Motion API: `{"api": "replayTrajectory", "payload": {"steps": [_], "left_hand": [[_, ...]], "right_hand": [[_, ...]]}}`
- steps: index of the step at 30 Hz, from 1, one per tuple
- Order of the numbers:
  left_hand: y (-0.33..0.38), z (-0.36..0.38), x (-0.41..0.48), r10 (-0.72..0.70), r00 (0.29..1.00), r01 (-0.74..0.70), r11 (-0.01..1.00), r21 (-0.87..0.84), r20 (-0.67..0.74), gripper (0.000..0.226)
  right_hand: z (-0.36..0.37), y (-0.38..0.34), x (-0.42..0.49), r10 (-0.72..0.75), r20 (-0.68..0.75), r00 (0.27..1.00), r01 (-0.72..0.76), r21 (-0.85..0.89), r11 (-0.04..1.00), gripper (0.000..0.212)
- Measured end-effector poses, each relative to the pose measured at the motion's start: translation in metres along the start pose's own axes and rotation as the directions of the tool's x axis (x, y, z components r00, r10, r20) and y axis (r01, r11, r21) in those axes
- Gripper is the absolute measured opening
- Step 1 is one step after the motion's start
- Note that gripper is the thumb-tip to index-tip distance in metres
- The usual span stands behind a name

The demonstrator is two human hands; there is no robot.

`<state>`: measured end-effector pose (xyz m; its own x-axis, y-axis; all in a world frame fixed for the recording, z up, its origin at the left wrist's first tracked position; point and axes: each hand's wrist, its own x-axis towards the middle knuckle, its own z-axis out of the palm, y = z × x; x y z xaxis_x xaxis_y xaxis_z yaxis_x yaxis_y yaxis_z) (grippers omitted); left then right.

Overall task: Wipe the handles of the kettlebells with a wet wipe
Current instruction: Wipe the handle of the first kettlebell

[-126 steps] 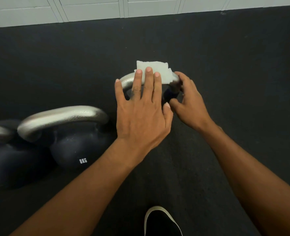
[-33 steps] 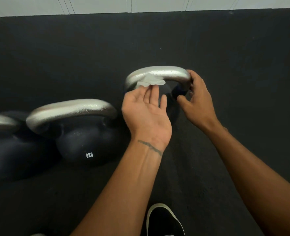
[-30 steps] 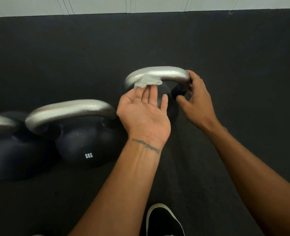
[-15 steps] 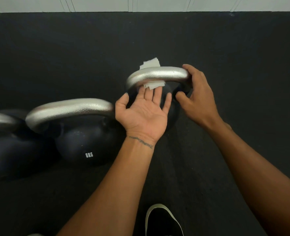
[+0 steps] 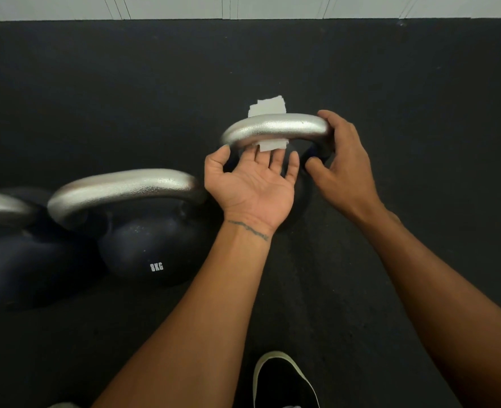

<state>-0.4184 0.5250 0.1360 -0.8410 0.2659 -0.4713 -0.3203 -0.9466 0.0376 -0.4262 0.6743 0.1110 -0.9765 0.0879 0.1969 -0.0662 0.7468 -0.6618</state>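
A black kettlebell stands at centre with a silver handle (image 5: 275,128). A white wet wipe (image 5: 268,108) passes under that handle, with one end sticking up behind it and the other showing below it. My left hand (image 5: 255,181) is palm up, its fingertips pressing the wipe against the handle's underside. My right hand (image 5: 343,163) grips the handle's right end and post. A second black kettlebell marked 8KG (image 5: 155,245) stands to the left, and a third kettlebell (image 5: 8,260) is cut off at the left edge.
Everything stands on a black rubber floor (image 5: 405,83). A white panelled wall (image 5: 243,7) runs along the far edge. My black shoe with a pale sole (image 5: 281,381) is at the bottom centre.
My left hand turned from palm down on top of the handle to palm up beneath it. The wipe has slid further under the handle and now sticks out behind it.
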Motion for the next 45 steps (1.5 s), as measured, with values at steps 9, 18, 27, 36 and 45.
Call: {"api": "replayTrajectory", "payload": {"steps": [9,18,27,36,45], "left_hand": [[-0.008,-0.011,-0.014,0.0,1.0,-0.001,1.0,-0.022,-0.017,0.064],[0.0,0.001,0.006,0.056,0.997,-0.056,0.998,0.0,0.059,0.07],[0.0,0.013,-0.044,0.015,1.0,-0.016,0.997,-0.08,-0.008,0.084],[-0.014,0.03,-0.041,0.267,0.963,-0.236,0.898,0.37,-0.035,0.052],[-0.033,0.02,-0.045,0.35,0.934,-0.148,0.185,0.972,0.076,0.088]], "right_hand": [[0.0,0.0,-0.001,0.0,-0.013,1.0,0.0,0.005,1.0,0.065],[-0.002,0.003,0.0,-0.012,0.015,1.0,0.012,-0.019,1.0,0.066],[-0.001,0.002,0.0,-0.005,-0.001,1.0,0.005,-0.011,1.0,0.064],[-0.001,0.001,0.0,0.017,0.011,1.0,-0.017,-0.01,1.0,0.067],[-0.001,0.003,0.0,0.037,0.012,0.999,-0.037,0.009,0.999,0.067]]}}
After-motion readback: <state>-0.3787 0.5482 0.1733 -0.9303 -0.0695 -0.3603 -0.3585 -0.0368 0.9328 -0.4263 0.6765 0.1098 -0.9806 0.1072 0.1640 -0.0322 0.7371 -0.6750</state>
